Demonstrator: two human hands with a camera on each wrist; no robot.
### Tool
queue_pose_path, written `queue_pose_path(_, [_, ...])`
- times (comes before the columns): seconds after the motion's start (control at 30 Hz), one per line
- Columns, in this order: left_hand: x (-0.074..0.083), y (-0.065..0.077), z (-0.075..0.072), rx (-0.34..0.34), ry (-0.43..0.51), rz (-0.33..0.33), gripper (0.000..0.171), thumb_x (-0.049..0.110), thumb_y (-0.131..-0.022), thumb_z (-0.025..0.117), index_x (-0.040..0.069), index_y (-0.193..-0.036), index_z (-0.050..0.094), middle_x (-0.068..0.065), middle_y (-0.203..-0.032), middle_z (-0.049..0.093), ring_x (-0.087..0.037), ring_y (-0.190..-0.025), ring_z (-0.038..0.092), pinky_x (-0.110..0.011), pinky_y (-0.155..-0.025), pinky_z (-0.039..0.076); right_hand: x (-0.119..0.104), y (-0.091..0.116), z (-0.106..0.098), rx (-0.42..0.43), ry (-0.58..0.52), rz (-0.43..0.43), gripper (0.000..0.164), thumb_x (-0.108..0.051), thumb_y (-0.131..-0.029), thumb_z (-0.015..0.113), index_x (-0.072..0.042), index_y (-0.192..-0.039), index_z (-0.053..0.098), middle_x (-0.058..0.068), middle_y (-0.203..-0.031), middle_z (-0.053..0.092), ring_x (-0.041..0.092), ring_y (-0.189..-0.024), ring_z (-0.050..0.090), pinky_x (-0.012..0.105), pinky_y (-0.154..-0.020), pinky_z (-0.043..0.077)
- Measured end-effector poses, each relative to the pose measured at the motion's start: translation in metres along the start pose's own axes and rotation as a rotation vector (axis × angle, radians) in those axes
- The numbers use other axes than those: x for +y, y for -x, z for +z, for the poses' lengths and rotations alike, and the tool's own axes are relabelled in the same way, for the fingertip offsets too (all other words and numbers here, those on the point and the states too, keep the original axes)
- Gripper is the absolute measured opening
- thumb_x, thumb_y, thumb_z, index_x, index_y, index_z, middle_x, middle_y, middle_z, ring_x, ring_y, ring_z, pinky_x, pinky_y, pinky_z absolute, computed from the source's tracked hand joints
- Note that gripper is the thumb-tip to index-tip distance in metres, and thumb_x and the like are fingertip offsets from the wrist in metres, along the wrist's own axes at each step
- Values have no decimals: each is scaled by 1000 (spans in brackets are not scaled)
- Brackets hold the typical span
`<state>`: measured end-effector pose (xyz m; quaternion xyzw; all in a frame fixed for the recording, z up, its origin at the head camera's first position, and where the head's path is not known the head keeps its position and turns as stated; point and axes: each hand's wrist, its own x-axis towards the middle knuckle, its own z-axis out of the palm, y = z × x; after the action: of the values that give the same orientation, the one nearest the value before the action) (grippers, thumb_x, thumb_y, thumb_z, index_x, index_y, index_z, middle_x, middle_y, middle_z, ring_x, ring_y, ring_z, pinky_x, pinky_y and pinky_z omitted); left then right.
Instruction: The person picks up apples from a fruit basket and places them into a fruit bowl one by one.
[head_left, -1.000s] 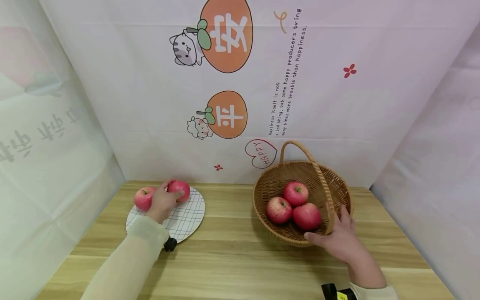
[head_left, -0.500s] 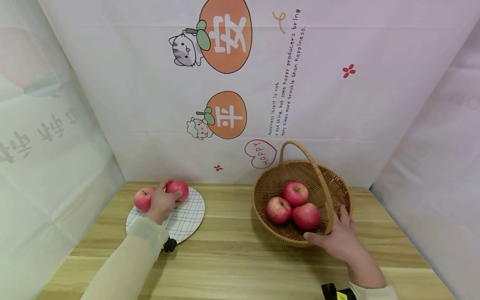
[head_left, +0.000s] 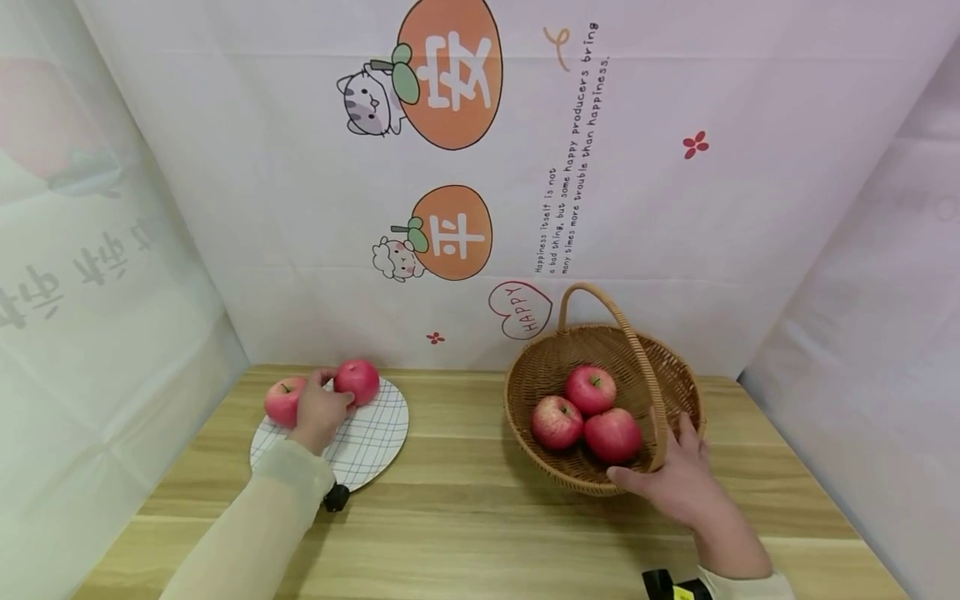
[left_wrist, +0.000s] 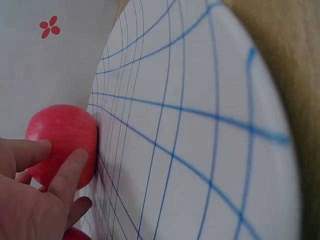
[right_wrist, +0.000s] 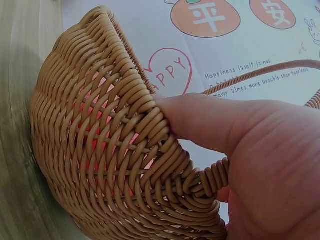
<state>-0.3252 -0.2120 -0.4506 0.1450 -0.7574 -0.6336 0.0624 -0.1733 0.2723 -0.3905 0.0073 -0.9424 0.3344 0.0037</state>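
Note:
In the head view, my left hand (head_left: 322, 412) is over the round plate (head_left: 375, 442) with a blue grid. It lies between a red apple (head_left: 357, 382) on its right and a paler red apple (head_left: 283, 403) on its left. The left wrist view shows loosely extended fingers at the side of the red apple (left_wrist: 65, 125), not wrapped round it; whether each fingertip touches cannot be told. My right hand (head_left: 682, 479) grips the near right rim of a wicker basket (head_left: 525, 417) by the handle's base, its thumb on the rim (right_wrist: 160, 130). Three apples (head_left: 592, 388) sit in the basket.
A wooden table (head_left: 450, 517) bears the plate at left and the basket at right. The basket's arched handle (head_left: 615, 312) rises above its rim. Behind stands a white printed backdrop (head_left: 637, 208), with white sheets at both sides.
My left hand's fingers have loosened from the red apple and drawn slightly left, so more of the apple shows. My right hand and the basket stay in place.

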Motion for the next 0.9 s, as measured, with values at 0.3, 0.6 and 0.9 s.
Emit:
queue_pose_path(0.3, [1, 2, 2, 26, 17, 5, 68, 0, -95, 63, 6, -154, 29, -24, -155, 27, -39, -125, 43, -38, -84, 57, 2, 0, 1, 9, -1, -14, 121, -47, -79, 82, 7, -156, 6, 44, -149, -17, 74, -126, -15, 87, -92, 9])
queue_pose_path(0.6, [8, 7, 4, 8, -27, 22, 74, 1, -94, 65, 5, -157, 25, -22, -156, 27, -39, -129, 41, -45, -89, 55, 0, 0, 1, 1, -2, -5, 120, -45, -80, 82, 5, -156, 6, 43, -150, -18, 73, -126, -16, 86, -93, 9])
queue_pose_path(0.9, [22, 16, 0, -46, -43, 4, 77, 9, -96, 66, 9, -159, 21, -22, -157, 24, -40, -129, 42, -45, -93, 53, -1, -1, 0, -5, -1, -3, 119, -45, -80, 82, 6, -156, 5, 42, -150, -19, 73, -126, -17, 86, -94, 9])
